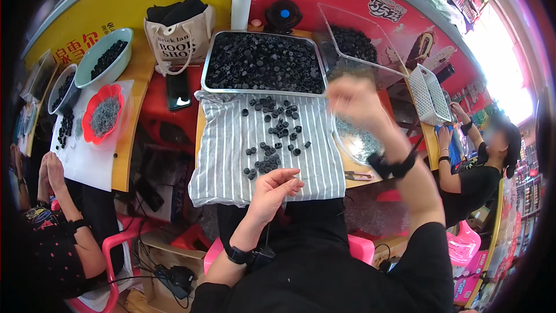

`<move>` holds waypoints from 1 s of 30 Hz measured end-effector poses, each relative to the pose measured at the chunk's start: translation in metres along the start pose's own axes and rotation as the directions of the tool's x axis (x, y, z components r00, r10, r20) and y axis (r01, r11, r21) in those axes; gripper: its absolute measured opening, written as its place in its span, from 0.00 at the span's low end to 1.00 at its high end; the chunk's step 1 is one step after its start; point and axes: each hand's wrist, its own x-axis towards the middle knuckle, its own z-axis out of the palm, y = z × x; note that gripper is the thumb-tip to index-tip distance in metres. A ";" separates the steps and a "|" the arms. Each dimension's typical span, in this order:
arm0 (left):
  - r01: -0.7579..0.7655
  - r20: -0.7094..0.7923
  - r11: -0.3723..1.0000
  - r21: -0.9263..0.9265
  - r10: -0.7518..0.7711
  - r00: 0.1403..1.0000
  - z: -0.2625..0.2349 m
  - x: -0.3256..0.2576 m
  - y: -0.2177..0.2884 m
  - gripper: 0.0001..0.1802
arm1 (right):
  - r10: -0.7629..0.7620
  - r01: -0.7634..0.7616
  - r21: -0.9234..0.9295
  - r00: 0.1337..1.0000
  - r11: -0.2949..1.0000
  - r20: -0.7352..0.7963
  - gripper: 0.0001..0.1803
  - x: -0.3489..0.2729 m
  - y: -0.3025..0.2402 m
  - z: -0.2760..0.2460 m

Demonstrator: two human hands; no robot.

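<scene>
My left hand [275, 193] is closed, thumb and fingers drawn together at the near edge of a grey-and-white striped cloth [223, 156]. Whatever it may hold is too small to make out. Loose small black caps [267, 162] lie in clusters on the cloth just beyond it. A metal tray [204, 84] heaped with more black caps stands behind the cloth. My right hand [354, 99] is raised to the right of the tray, its fingers smeared by motion. Below that hand sits a round dish [343, 149] of small clear pieces, partly hidden by my forearm.
Scissors [359, 176] lie beside the dish. A clear bin [399, 71] with black parts stands at the back right, near white baskets [430, 95]. Left are a phone [178, 91], a tote bag [174, 37] and a red bowl [87, 127]. People sit on both sides.
</scene>
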 end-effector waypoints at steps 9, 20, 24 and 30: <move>0.020 -0.052 1.000 0.008 -0.020 0.998 0.001 -0.002 0.000 0.13 | 0.219 -0.174 -0.299 0.968 0.938 0.121 0.11 -0.075 -0.043 0.119; 0.072 -0.041 0.994 -0.088 -0.076 0.996 0.013 0.001 -0.001 0.12 | 0.125 -0.130 0.341 0.991 0.931 0.038 0.11 -0.125 -0.062 0.099; 0.094 -0.027 0.976 -0.196 -0.102 0.994 0.020 0.005 -0.003 0.11 | 0.158 -0.138 0.381 0.987 0.914 -0.021 0.10 -0.130 -0.059 0.088; 0.048 -0.035 0.983 -0.177 -0.055 0.998 0.015 0.008 -0.011 0.12 | 0.367 -0.348 0.118 0.893 0.930 -0.260 0.02 -0.124 0.020 0.033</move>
